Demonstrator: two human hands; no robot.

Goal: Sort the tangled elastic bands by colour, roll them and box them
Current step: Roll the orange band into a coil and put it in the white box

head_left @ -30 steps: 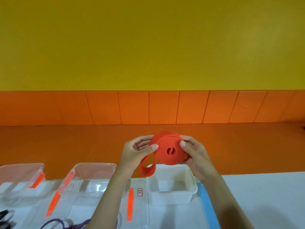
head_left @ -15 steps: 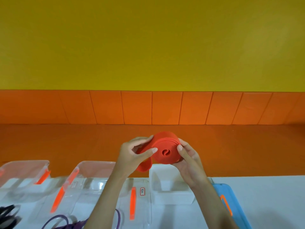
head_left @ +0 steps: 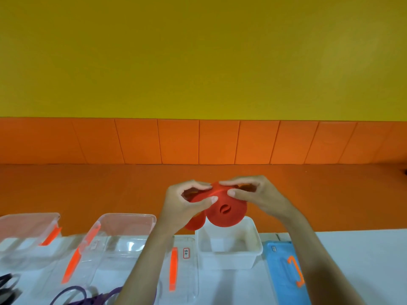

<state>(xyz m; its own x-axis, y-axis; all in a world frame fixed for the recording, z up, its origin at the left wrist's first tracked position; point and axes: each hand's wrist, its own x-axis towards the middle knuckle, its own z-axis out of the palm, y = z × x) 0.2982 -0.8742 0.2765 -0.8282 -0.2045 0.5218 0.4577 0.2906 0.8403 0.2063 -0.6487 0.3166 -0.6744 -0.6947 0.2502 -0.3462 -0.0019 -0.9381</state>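
1 red band [head_left: 226, 213] is nearly rolled, going by the head view: it is a tight coil held in the air just above the white box [head_left: 229, 249], which stands by the far edge of the table [head_left: 356, 260], and a short loose tail curls down at the coil's left. The left hand [head_left: 185, 205] pinches the coil's left rim, thumb on its face and fingers curled over the top. The right hand [head_left: 259, 197] pinches the upper rim the same way. Tucking the tail and boxing the coil seem to remain. The white box looks empty, and the purple bands [head_left: 88, 296] and a black band [head_left: 6, 285] lie loose at the table's near left edge. Against 1 second ago, the coil sits lower and tipped flatter, with a shorter tail.
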